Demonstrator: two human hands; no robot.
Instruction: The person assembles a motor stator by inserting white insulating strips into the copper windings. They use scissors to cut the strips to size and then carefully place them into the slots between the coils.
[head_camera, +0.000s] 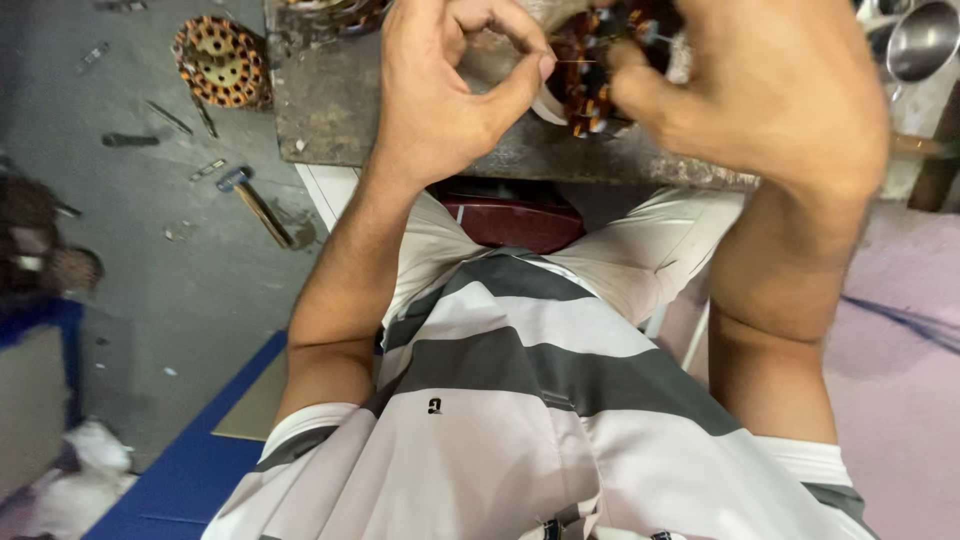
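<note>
Both hands are up at 12 o'clock over a worn wooden block (330, 120). The left hand (450, 90) pinches a thin wire (578, 62) between thumb and forefinger. The right hand (760, 85) curls around a copper-wound motor stator (590, 80) sitting on the block between the two hands, fingers closed on it. A second stator (220, 62) sits on the floor at 10 o'clock, with a hammer (255, 205) just below it.

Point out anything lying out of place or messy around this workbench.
A hammer and small tools lie scattered on the grey floor left of the bench, beside a second copper-wound stator. Crumpled white rags sit at lower left.
</note>
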